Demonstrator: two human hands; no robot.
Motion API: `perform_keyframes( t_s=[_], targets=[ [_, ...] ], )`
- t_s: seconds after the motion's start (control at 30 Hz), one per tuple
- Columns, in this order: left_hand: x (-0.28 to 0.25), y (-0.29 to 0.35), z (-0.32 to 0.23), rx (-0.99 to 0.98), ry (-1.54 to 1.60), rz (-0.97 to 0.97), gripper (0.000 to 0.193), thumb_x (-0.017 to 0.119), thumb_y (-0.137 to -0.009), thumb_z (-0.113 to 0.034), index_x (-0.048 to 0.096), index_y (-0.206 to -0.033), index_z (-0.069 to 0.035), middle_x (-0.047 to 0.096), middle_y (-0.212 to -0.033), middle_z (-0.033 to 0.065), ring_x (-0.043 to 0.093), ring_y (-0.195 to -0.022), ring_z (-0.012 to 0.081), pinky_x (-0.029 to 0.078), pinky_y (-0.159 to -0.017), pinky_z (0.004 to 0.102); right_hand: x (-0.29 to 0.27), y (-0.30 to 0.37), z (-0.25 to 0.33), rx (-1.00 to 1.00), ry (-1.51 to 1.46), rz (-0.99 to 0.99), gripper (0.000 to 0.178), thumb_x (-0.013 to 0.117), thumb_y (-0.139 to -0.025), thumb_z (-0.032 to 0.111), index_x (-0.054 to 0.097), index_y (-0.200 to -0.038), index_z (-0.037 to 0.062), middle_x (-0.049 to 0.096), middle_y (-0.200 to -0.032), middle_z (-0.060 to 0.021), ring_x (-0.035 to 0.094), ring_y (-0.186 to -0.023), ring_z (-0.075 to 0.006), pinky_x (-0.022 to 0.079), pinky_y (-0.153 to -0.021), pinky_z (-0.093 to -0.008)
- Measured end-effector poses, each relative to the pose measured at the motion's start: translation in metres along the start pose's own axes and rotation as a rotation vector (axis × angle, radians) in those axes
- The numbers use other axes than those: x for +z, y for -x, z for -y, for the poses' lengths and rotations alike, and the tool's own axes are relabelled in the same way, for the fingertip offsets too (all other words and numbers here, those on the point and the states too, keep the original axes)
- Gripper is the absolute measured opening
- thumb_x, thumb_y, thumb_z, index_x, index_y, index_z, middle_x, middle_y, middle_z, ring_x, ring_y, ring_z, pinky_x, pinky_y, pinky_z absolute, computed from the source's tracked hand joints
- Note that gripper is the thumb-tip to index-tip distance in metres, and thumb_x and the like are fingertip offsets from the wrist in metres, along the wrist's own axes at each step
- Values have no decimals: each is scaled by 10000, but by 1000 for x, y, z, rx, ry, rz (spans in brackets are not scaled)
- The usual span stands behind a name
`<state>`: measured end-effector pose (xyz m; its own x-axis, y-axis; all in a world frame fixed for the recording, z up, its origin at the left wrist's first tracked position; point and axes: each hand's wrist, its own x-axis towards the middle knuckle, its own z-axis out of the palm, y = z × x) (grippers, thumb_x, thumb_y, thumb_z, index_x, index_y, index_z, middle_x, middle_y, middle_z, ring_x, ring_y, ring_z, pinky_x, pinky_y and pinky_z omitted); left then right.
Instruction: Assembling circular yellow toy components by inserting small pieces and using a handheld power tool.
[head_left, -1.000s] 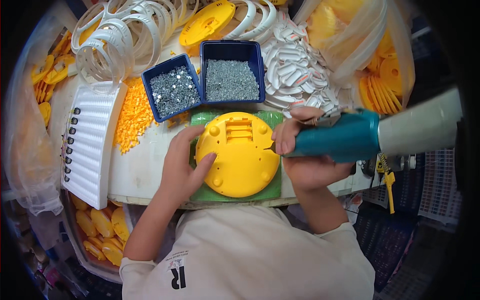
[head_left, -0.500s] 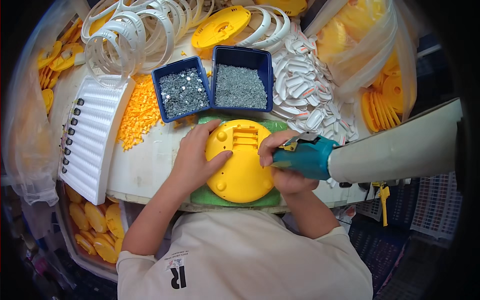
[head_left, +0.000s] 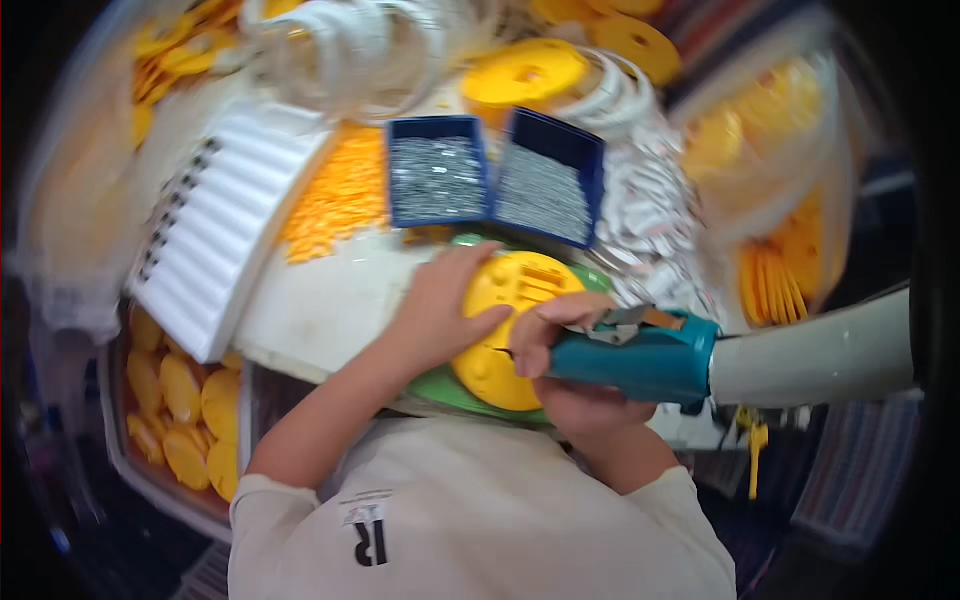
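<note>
My left hand (head_left: pixel 445 305) holds the left side of a yellow round plastic housing (head_left: pixel 487 368), thumb over its top and fingers along the far left rim. An open compartment shows at the housing's far side. In my right hand (head_left: pixel 592 408) is a teal power screwdriver (head_left: pixel 640 366), lying nearly sideways with its tip pointing left. That tip is low over the housing's middle; whether it touches is too blurred to tell. Beneath the housing is a green mat (head_left: pixel 440 388).
Beyond the housing stand a blue bin of metal parts (head_left: pixel 437 180) and a blue bin of screws (head_left: pixel 540 195). Orange pieces (head_left: pixel 335 195) and a white ridged tray (head_left: pixel 225 215) lie left. White parts (head_left: pixel 655 205) are heaped right. A pale sleeve (head_left: pixel 815 350) trails from the screwdriver.
The whole view has swung and blurred, so the bench things sit farther right and turned. The screwdriver's tip now lies nearer the housing's middle. Both hands keep their holds.
</note>
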<state>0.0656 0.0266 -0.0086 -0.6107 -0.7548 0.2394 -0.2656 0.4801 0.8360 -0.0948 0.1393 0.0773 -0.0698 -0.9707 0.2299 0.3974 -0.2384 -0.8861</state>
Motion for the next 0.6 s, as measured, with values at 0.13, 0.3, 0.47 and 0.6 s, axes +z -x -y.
perform_keyframes(
  t_s=[0.13,0.3,0.47,0.6],
  targets=[
    [2,4,-5,-61,78,0,745,870,-783,-324,591,-1417,-48,641,-1361,209,597,-1278,402,455,-1107,497,-6,0,-38,-142,-116,34,745,647,-870,622,599,-1276,-1,690,-952,-145,631,-843,-247,490,-787,-388],
    [44,-5,4,55,-7,-51,778,861,-738,-344,540,-1392,-71,627,-1239,146,588,-1212,344,440,-1001,491,-32,-1,-35,-65,-83,132,772,586,-817,638,513,-1246,0,574,-842,-147,529,-716,-220,404,-734,-365],
    [51,-8,20,18,-27,-75,841,886,-708,-461,559,-1373,-63,631,-1227,154,586,-1210,347,433,-1004,494,-34,-11,-42,-67,19,175,750,501,-851,615,604,-1211,-35,550,-764,-134,515,-683,-221,410,-728,-370],
    [42,-17,-3,43,22,30,791,844,-755,-400,554,-1401,-49,647,-1253,191,615,-1192,382,473,-1001,516,-37,10,-38,-136,33,87,774,562,-856,620,588,-1299,-14,583,-793,-156,556,-730,-240,443,-727,-355]
  ],
)
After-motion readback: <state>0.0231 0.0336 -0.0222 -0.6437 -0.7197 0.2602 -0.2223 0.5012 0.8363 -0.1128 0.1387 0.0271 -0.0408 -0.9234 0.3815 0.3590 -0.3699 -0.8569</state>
